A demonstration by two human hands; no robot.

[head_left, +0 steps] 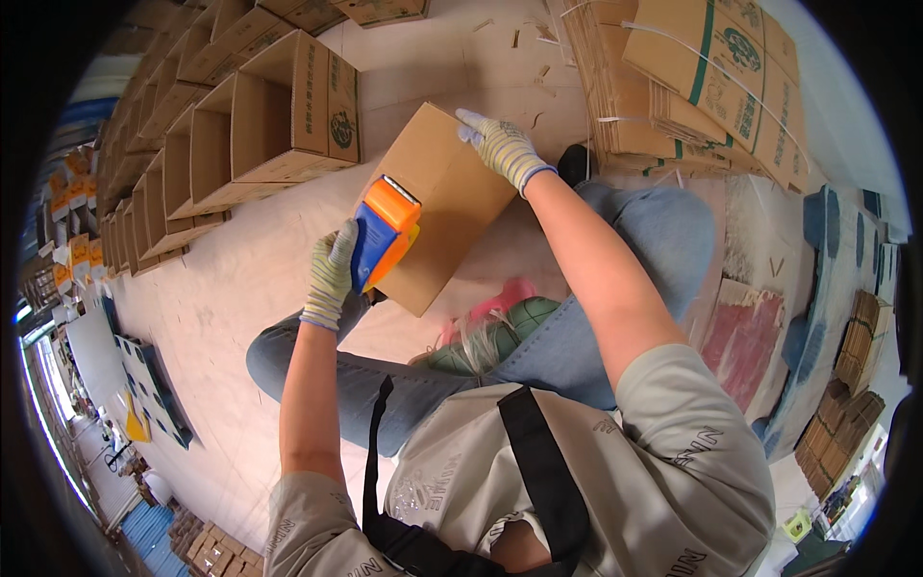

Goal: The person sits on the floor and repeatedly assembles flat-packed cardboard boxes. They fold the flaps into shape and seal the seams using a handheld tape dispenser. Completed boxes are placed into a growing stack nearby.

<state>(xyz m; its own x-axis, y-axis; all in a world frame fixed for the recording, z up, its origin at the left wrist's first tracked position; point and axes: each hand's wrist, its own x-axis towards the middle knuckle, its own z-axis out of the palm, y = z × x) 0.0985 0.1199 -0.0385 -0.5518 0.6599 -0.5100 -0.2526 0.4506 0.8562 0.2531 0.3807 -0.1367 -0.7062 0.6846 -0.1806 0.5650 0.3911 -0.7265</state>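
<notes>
My left hand [332,272], in a striped knit glove, is closed round a blue and orange tape dispenser [373,240]. The dispenser lies against the left side of a brown cardboard box [461,207], its orange head toward the far end. At the box's far right edge is my right hand [502,146], gloved the same way. Its fingers bend over that edge and grip it. The box is tilted in front of my bent legs, and its underside is hidden. Between my legs sits a green and pink bundle [490,332] with clear plastic wrapped about it.
Open cartons [260,120] stand in rows at the far left. Strapped flat cardboard [711,82] is stacked at the far right. Scraps [543,72] litter the pale floor [212,317]. Blue pallets [836,250] lie to the right, with more folded cardboard [836,438] beyond.
</notes>
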